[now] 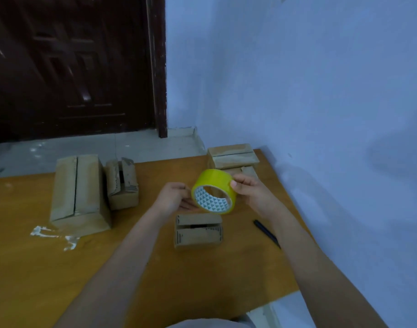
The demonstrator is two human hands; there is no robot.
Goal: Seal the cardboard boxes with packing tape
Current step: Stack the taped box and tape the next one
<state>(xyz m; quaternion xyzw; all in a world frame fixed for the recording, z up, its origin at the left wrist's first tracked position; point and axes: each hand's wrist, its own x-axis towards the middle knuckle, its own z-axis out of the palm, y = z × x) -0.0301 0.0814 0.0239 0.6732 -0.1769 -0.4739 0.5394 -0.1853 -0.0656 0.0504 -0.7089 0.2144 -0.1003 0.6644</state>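
Both hands hold a yellow roll of packing tape (213,190) in the air above the wooden table (155,268). The left hand (173,197) has its fingers curled against the roll's left rim; the right hand (250,189) pinches the roll's upper right edge, thumb on the outer face. The roll sits between the two hands, tilted, its patterned white core facing the camera. Whether a free end of tape has been lifted cannot be told; the view is soft there. Directly below the roll a small cardboard box (198,230) rests on the table, flaps folded with an open gap along the seam. To the left stand a large cardboard box (78,192) and, just beside it, a medium box (123,183) with raised flaps. A flat box (233,156) lies at the far corner by the wall (321,91). A black pen (266,233) lies to the right of the small box.
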